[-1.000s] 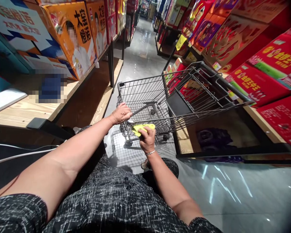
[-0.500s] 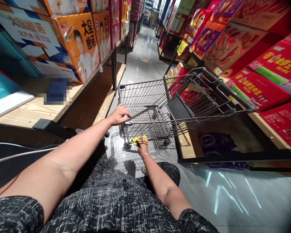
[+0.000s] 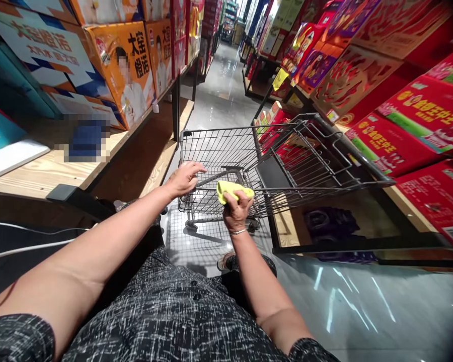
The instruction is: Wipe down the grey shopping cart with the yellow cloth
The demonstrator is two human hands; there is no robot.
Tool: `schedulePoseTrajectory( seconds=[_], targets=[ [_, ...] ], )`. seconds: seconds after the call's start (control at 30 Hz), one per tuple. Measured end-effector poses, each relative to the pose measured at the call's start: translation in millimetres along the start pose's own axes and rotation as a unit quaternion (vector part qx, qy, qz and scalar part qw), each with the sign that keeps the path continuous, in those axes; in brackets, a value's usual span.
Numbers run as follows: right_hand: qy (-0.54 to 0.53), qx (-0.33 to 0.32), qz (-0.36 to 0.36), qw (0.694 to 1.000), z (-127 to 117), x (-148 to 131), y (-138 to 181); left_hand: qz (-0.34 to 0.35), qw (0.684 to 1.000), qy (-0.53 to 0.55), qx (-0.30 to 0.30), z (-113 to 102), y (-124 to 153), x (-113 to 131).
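Observation:
A grey wire shopping cart stands sideways in front of me, its handle toward the right. At its near left corner, my left hand lies over the top rim with fingers stretched out and loosely bent, not wrapped round the wire. My right hand grips a bunched yellow cloth against the near top rim, right of my left hand. The fingers press into the cloth, which hides part of the rim.
Orange drink cartons fill the wooden shelf on the left, above a dark bracket and white cables. Red gift boxes are stacked on the right shelf, close to the cart handle. A tiled aisle runs away between the shelves.
My right hand has moved up and to the right with the yellow cloth, from below the near rim up to it. My left hand stays at the corner, its fingers slightly more lifted.

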State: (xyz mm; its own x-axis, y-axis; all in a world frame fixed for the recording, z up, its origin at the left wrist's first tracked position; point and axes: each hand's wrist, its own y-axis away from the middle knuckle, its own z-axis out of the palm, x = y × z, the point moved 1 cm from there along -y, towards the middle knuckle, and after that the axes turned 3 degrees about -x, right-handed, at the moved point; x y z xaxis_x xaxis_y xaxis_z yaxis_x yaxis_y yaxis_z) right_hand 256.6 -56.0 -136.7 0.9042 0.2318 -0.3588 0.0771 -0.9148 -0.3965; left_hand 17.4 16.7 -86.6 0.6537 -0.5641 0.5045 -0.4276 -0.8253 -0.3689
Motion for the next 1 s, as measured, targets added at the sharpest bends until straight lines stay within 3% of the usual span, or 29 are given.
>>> schedulePoseTrajectory(
  seconds=[0.1,0.17,0.3,0.4,0.47,0.57,0.73,0.8,0.9,1.0],
  targets=[
    [-0.025,-0.096,-0.079,0.992,23.1,-23.7,15.5,-0.05,0.999,-0.012,0.009,11.0,10.5,13.6],
    [-0.042,-0.127,-0.127,0.983,28.2,-40.9,21.2,-0.064,0.998,-0.023,0.015,15.8,15.8,13.3],
    [-0.023,-0.058,-0.133,0.989,8.4,-63.0,1.6,-0.042,0.998,-0.005,0.043,13.7,20.1,2.0],
    [0.015,-0.035,-0.152,0.988,-10.6,-58.3,-20.1,-0.002,0.998,-0.03,0.055,9.1,20.8,-3.5],
    [0.044,-0.023,-0.163,0.985,-21.1,-40.8,-25.9,0.01,0.996,-0.072,0.046,7.9,20.8,-5.2],
    [0.095,0.02,-0.138,0.986,-42.7,9.0,-25.4,0.011,0.988,-0.146,0.038,7.6,20.5,-8.7],
    [0.173,0.081,0.013,0.982,-108.0,126.4,-31.2,-0.005,0.985,-0.169,0.041,4.3,20.6,-17.6],
    [0.178,0.128,0.079,0.973,-128.3,161.4,-34.5,-0.017,0.985,-0.169,0.025,1.3,19.2,-15.2],
    [0.148,0.194,0.137,0.96,-122.6,172.9,-33.2,-0.038,0.986,-0.162,0.021,-4.5,15.0,-0.2],
    [0.104,0.225,0.109,0.963,-74.4,132.7,-22.4,-0.064,0.985,-0.16,0.013,-8.3,9.7,17.6]
  ],
)
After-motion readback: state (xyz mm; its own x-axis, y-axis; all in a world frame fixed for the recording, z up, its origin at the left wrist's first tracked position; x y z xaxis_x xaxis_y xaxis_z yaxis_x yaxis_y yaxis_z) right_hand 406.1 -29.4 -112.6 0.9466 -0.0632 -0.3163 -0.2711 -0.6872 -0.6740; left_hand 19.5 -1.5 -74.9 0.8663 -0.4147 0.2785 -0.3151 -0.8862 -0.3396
